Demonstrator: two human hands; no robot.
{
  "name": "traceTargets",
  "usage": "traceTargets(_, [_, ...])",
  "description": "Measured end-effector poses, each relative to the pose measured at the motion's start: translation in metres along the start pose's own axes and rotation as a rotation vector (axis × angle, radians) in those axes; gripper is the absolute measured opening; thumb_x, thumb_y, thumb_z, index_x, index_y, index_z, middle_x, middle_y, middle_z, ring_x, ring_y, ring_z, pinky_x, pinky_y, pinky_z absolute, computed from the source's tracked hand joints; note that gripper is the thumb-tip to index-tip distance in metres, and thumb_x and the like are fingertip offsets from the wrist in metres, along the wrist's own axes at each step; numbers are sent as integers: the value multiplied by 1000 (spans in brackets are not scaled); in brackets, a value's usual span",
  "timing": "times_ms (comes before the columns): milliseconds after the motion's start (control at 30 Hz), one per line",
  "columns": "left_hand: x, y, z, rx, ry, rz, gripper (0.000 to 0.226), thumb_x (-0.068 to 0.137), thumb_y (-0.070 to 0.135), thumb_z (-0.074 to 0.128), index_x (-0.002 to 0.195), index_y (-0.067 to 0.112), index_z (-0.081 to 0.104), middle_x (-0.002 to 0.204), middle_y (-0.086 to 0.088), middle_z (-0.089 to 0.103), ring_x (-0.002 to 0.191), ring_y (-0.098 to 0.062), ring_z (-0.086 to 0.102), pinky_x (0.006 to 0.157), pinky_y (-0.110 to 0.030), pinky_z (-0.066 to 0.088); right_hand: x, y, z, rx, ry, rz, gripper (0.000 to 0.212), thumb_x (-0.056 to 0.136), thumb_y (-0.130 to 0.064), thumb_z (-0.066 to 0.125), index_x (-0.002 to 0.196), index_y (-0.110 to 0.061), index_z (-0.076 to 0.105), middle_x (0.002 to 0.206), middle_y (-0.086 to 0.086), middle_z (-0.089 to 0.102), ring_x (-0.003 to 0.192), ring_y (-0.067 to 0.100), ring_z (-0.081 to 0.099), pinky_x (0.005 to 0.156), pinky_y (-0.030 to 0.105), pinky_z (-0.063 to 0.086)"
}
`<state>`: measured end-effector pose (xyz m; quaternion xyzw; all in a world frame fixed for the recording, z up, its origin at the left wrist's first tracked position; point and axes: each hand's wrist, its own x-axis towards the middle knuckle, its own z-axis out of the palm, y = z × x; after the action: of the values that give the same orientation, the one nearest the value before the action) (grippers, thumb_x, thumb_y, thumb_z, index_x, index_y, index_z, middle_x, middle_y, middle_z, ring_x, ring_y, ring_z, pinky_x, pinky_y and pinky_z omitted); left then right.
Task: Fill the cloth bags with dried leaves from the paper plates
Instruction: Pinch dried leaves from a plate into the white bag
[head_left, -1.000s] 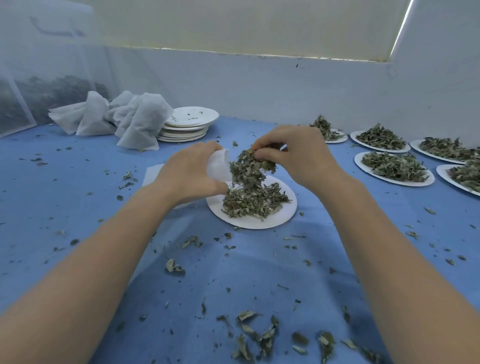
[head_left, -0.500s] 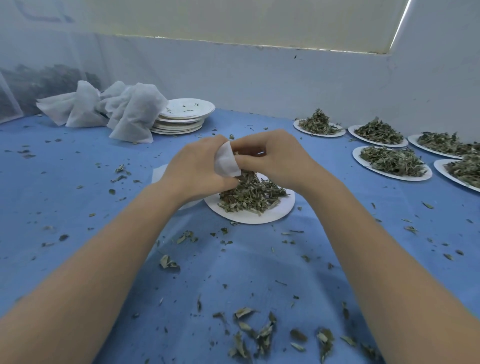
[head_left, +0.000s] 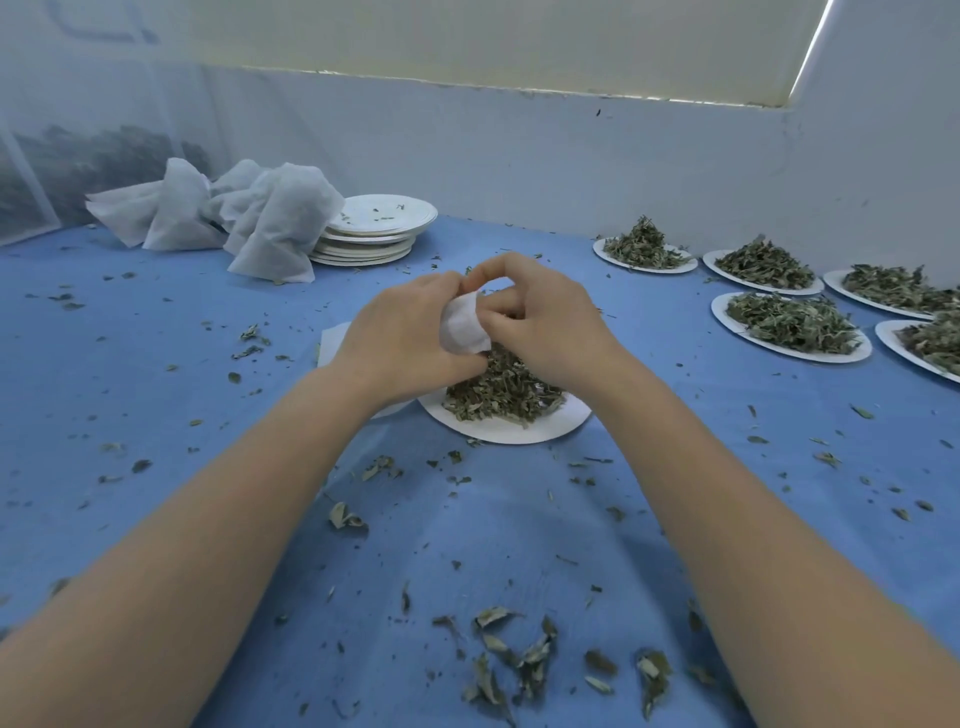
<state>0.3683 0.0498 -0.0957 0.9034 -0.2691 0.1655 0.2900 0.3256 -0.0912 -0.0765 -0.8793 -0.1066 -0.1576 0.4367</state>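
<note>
**Stuffing leaves into the bag over the near plate**

While your left hand (head_left: 400, 338) grips the small white cloth bag (head_left: 464, 329) with its fingers curled round the fabric, the bag sits between both hands, directly above the heap of dried leaves (head_left: 501, 392) on the near paper plate (head_left: 519, 431). Your right hand (head_left: 545, 317) has its fingers curled and pinched at the bag's mouth; whether they hold leaves or only the cloth edge can't be told, it's hidden. Judging by the pose, you're pushing a pinch of leaves in. Do it well: hold the mouth wide with the left thumb, keep the bag low over the plate so strays drop back onto the heap, and press leaves down gently so they don't crumble.

Further out, five more loaded plates (head_left: 789, 325) wait at right, near the wall. At back left, a stack of used plates (head_left: 379, 228) touches a pile of cloth bags (head_left: 234, 213). Loose leaf bits (head_left: 519, 660) litter the blue table cover (head_left: 156, 364), so a fair amount seems to be spilling
</note>
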Motion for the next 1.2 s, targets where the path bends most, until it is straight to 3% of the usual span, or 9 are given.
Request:
traceTargets(167, [1, -7, -3, -43, 33, -39, 40, 62, 36, 71, 97, 25, 56, 85, 7, 58, 81, -18, 51, 66, -31, 40, 1, 3, -28, 180, -4, 34, 28, 87, -15, 60, 111, -31, 58, 92, -14, 72, 91, 0, 61, 76, 21, 45])
traceTargets(333, [1, -10, -4, -69, 41, -28, 39, 65, 32, 75, 99, 25, 57, 89, 5, 60, 85, -19, 53, 72, -36, 45, -2, 15, -32, -5, -161, 145, 48, 80, -23, 68, 123, -41, 55, 118, -12, 58, 106, 5, 56, 81, 19, 42])
traceTargets(467, [1, -9, -3, -110, 48, -20, 36, 65, 34, 75, 95, 31, 54, 87, 7, 60, 83, -17, 53, 70, -33, 44, -1, 13, -22, 34, -226, 129, 52, 79, -22, 69, 126, -38, 53, 113, -20, 54, 111, 3, 57, 90, 24, 45])
traceTargets(567, [0, -9, -3, -123, 52, 2, 40, 59, 40, 69, 96, 32, 55, 86, 9, 60, 81, -14, 52, 68, -30, 42, 0, 14, -20, 173, -176, 164, 44, 80, -11, 68, 119, -29, 60, 112, -1, 61, 86, 15, 70, 90, 30, 52])
traceTargets(633, [1, -11, -2, -107, 40, 20, 41, 62, 37, 74, 97, 31, 55, 86, 9, 58, 82, -15, 52, 69, -30, 42, 0, 15, -21, 217, -105, 162, 34, 79, -9, 69, 109, -25, 64, 100, 0, 66, 74, 15, 71, 84, 25, 55])
traceTargets(833, [2, -12, -1, -17, 25, 30, 44, 64, 36, 73, 104, 25, 55, 90, 5, 59, 85, -19, 54, 73, -37, 46, 2, 9, -25, 194, 23, 73, 17, 73, -8, 78, 85, -19, 72, 74, 6, 71, 63, 18, 65, 78, 33, 57])
traceTargets(1000, [0, -5, -1, -46, 31, 27, 47, 61, 35, 70, 104, 22, 57, 88, 4, 60, 83, -20, 55, 72, -37, 48, 2, -1, -16, -13, -14, -14, 18, 73, -12, 75, 77, -29, 73, 58, -18, 64, 57, -7, 58, 62, 9, 45])
traceTargets(1100, [0, 0, 2, -66, 29, 56, 45, 61, 33, 72, 101, 19, 58, 85, 2, 60, 81, -21, 56, 69, -37, 47, 1, -7, -9, -131, -21, -18, 20, 79, -9, 67, 90, -24, 75, 67, -15, 67, 64, -8, 59, 61, 8, 43])
traceTargets(1200, [1, -1, 3, -75, 31, 49, 39, 60, 30, 72, 93, 18, 53, 83, 3, 58, 79, -21, 55, 67, -36, 46, -1, -10, -10, -79, -64, -9, 22, 79, -11, 69, 95, -25, 74, 86, -3, 74, 84, 6, 66, 81, 23, 51])
